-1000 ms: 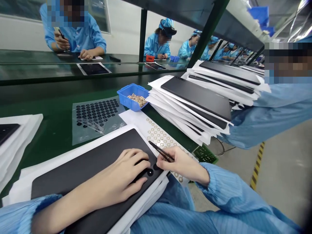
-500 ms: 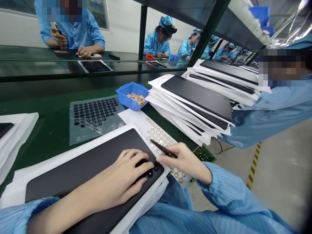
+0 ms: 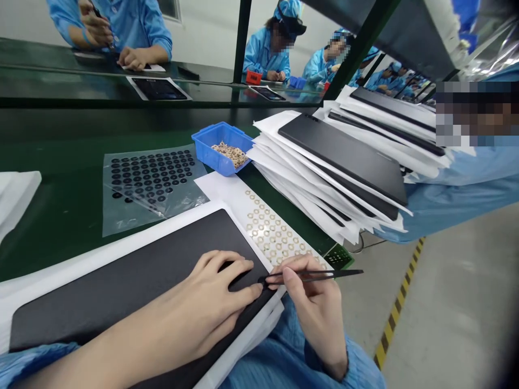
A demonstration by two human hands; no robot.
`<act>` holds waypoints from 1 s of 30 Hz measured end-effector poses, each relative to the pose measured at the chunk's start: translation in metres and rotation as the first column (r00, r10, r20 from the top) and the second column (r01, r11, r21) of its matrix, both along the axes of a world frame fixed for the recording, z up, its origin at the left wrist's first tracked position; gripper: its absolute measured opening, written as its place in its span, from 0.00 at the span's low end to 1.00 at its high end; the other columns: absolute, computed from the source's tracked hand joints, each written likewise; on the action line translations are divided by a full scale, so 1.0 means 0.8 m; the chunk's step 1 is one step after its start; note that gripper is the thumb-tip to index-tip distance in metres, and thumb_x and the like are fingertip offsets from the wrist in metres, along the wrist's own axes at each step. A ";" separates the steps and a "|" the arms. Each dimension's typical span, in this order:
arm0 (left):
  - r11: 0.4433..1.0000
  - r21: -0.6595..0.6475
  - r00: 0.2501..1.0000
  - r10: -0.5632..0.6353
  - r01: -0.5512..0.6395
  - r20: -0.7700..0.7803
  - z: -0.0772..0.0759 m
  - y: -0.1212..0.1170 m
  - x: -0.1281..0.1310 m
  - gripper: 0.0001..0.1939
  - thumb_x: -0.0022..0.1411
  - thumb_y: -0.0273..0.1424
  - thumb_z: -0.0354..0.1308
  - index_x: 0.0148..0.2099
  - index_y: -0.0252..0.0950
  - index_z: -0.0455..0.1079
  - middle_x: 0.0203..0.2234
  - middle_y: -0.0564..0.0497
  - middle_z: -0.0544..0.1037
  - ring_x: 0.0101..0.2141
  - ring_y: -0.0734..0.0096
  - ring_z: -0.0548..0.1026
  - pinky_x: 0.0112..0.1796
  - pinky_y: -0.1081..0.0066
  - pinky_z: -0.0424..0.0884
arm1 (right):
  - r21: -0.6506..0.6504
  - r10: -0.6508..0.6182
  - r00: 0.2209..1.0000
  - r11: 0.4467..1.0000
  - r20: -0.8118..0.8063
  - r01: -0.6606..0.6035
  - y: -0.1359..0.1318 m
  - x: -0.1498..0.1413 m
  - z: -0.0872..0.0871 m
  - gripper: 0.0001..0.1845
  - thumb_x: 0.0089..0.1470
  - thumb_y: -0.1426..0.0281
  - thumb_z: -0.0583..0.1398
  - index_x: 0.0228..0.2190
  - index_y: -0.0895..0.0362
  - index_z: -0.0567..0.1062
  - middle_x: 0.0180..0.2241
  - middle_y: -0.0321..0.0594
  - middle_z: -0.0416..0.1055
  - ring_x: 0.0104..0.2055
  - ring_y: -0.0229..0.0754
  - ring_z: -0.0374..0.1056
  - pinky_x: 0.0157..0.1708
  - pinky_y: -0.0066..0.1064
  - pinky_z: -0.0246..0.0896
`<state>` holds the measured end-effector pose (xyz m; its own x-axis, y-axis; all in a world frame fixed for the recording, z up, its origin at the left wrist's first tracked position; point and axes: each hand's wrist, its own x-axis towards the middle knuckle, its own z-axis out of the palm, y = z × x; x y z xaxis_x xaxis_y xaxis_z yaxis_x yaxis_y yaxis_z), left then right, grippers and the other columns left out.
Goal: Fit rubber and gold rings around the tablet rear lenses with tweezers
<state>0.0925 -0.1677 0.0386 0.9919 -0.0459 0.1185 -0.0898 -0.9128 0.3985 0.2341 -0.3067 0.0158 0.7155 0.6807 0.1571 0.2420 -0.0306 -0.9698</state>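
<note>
A dark tablet-like panel (image 3: 133, 270) lies back side up on white paper in front of me. My left hand (image 3: 219, 297) rests flat across it, fingers spread, with a fingertip beside the round black camera part at its right corner. In my right hand (image 3: 312, 292) I hold black tweezers (image 3: 343, 273) between thumb and fingers. They lie nearly level, with the left end at that corner, close to my left fingertip. Fingers partly hide the camera part, so I cannot tell whether anything is between the tips. Just beyond lies a white sheet of ring-shaped stickers (image 3: 271, 229).
A blue bin (image 3: 221, 156) of small pale pieces stands behind the sheet. Left of it lies a clear film with black rings (image 3: 150, 178). Stacked panels between papers (image 3: 344, 156) rise at the right. Co-workers sit across the bench and at my right.
My right hand has turned and lowered, swinging the tweezers from over the sticker sheet to the panel's camera corner. My left hand stays on the panel. The view has shifted slightly.
</note>
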 end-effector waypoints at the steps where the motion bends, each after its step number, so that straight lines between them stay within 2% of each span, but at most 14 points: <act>1: 1.000 0.001 1.000 0.006 -0.006 0.016 -0.001 -0.001 0.000 0.20 0.64 0.21 0.46 0.55 0.41 0.63 0.52 0.43 0.65 0.54 0.53 0.59 0.47 0.56 0.65 | -0.002 -0.006 1.000 1.000 0.016 0.006 0.002 0.000 0.000 0.09 0.56 0.68 0.58 0.26 0.56 0.70 0.26 0.36 0.70 0.25 0.36 0.72 0.28 0.27 0.73; 6: 1.000 -0.004 0.999 0.006 -0.005 0.045 -0.003 -0.001 0.002 0.17 0.64 0.21 0.45 0.51 0.40 0.66 0.50 0.43 0.67 0.52 0.55 0.61 0.46 0.56 0.64 | -0.049 0.011 0.999 0.999 0.047 -0.009 0.005 -0.001 0.003 0.09 0.56 0.70 0.57 0.25 0.56 0.69 0.25 0.36 0.69 0.24 0.37 0.71 0.26 0.27 0.74; 19: 1.000 0.022 0.998 0.021 -0.022 0.053 -0.004 -0.002 0.003 0.17 0.62 0.22 0.48 0.51 0.40 0.66 0.49 0.44 0.68 0.52 0.54 0.62 0.46 0.57 0.64 | -0.139 -0.028 0.976 0.989 0.214 0.058 0.004 -0.003 0.004 0.08 0.56 0.71 0.56 0.25 0.55 0.68 0.24 0.37 0.70 0.25 0.39 0.71 0.25 0.28 0.71; 23: 1.000 0.026 1.000 -0.018 0.018 0.012 -0.004 0.000 0.003 0.17 0.64 0.23 0.47 0.54 0.40 0.65 0.51 0.44 0.67 0.52 0.52 0.61 0.46 0.55 0.64 | -0.170 0.032 0.981 0.985 0.190 0.001 0.003 0.000 0.004 0.09 0.57 0.70 0.56 0.24 0.55 0.68 0.24 0.37 0.70 0.25 0.39 0.71 0.25 0.29 0.70; 30: 1.000 0.009 0.999 0.023 -0.024 0.039 -0.003 -0.002 0.002 0.16 0.63 0.23 0.49 0.51 0.41 0.66 0.49 0.45 0.68 0.51 0.53 0.63 0.45 0.58 0.65 | -0.186 0.107 0.986 0.979 0.126 -0.082 0.008 0.010 0.006 0.09 0.56 0.70 0.56 0.24 0.55 0.68 0.24 0.37 0.70 0.24 0.38 0.70 0.25 0.29 0.68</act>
